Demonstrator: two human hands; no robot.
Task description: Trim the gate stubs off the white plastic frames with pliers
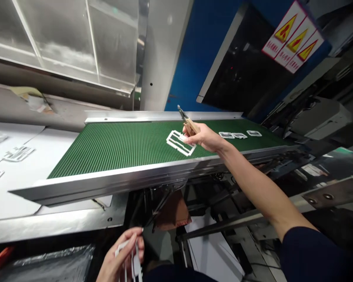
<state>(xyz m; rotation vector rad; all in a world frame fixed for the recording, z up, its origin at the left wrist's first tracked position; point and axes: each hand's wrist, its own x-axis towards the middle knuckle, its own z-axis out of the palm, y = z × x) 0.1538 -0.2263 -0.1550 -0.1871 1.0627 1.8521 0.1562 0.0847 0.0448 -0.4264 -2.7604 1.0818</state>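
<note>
My right hand (204, 137) is closed around pliers-like cutters (191, 126) with tan handles, their dark tip pointing up and left. The fingers also meet the edge of a white plastic frame (181, 143) just over the green conveyor belt (120, 143); whether they grip it is unclear. At the bottom of the view, my left hand (123, 254) is closed on white frame parts (136, 266), in front of the belt's near rail. Farther right on the belt lie more white frames (238, 135) (254, 133).
White sheets (17, 199) with several white parts (19, 153) cover the table left of the belt. A metal rail (106, 184) edges the belt's near side. Behind stands a blue machine (191, 51) with a warning label (292, 37). A brown bag (173, 213) hangs or stands below.
</note>
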